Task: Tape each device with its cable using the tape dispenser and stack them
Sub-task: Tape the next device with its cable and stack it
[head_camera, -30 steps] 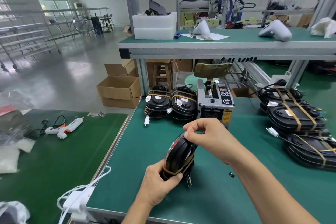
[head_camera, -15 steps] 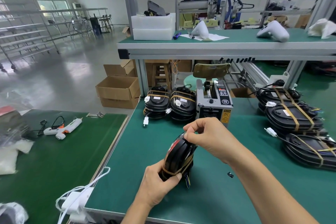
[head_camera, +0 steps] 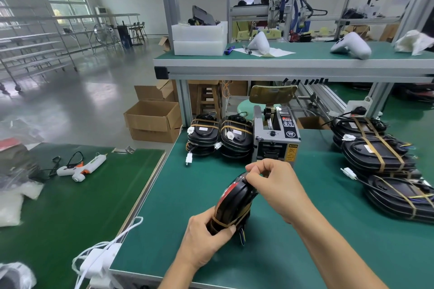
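A black oval device point(head_camera: 234, 204) with a red patch stands on edge on the green bench point(head_camera: 293, 253), a brown tape band around its lower end. My left hand point(head_camera: 206, 239) grips that lower end. My right hand point(head_camera: 274, 185) pinches the device's top edge with curled fingers. Just behind them stands the grey tape dispenser point(head_camera: 277, 136). Left of it sit two taped stacks of devices point(head_camera: 220, 135). At the right lies a larger group of taped devices point(head_camera: 380, 159) with white connectors.
A white glue gun point(head_camera: 82, 168) lies on the lower green table point(head_camera: 70, 206) at left. A white power strip and cable point(head_camera: 98, 263) hang at the bench's near-left corner. An upper shelf point(head_camera: 293, 65) spans above the dispenser. Cardboard boxes point(head_camera: 152, 122) stand on the floor.
Both hands stay on the standing device. My right hand's fingers have shifted slightly along its top edge; the device is in the same place.
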The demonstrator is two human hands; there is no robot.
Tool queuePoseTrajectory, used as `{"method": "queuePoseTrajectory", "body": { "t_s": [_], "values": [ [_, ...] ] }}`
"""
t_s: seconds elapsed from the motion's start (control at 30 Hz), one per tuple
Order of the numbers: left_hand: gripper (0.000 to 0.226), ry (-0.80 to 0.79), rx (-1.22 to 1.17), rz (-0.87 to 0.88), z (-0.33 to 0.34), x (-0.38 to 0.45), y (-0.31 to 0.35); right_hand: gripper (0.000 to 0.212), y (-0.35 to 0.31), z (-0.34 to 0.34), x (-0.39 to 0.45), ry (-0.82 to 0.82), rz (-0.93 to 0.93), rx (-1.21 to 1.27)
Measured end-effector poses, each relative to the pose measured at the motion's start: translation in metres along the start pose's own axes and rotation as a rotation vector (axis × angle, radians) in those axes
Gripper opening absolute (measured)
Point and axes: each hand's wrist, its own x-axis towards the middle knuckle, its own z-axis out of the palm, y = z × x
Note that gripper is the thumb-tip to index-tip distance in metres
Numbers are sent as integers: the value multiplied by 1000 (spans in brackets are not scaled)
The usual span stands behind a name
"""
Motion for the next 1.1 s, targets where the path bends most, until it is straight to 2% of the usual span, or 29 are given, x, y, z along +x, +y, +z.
{"method": "queuePoseTrajectory", "body": {
  "t_s": [0.13,0.17,0.27,0.33,0.37,0.5,0.6,0.77,0.9,1.1],
  "values": [
    [21,18,-11,-16,0,-1,-3,4,9,-2,-1,37,10,101],
    [21,18,-11,-14,0,-1,-4,6,9,-2,-3,28,2,126],
    [20,10,-1,-12,0,1,-4,37,5,0,-6,-20,-7,153],
    [18,-1,-7,-9,-1,1,-4,47,2,5,-8,-48,-4,118],
    [17,-2,-8,-5,-1,0,-4,46,1,8,-9,-59,-5,96],
    [15,-3,-7,8,-2,0,-3,18,-3,14,-12,-84,13,102],
    [14,-12,1,10,-2,-1,-3,19,-1,12,-17,-95,11,75],
    [17,-28,19,17,-1,-1,-2,20,2,5,-23,-87,-93,-66],
    [21,-19,28,-1,-1,0,-4,7,2,5,-17,-132,-12,185],
    [20,-11,23,-31,-2,0,-4,33,6,17,-16,-56,49,301]
  ]
}}
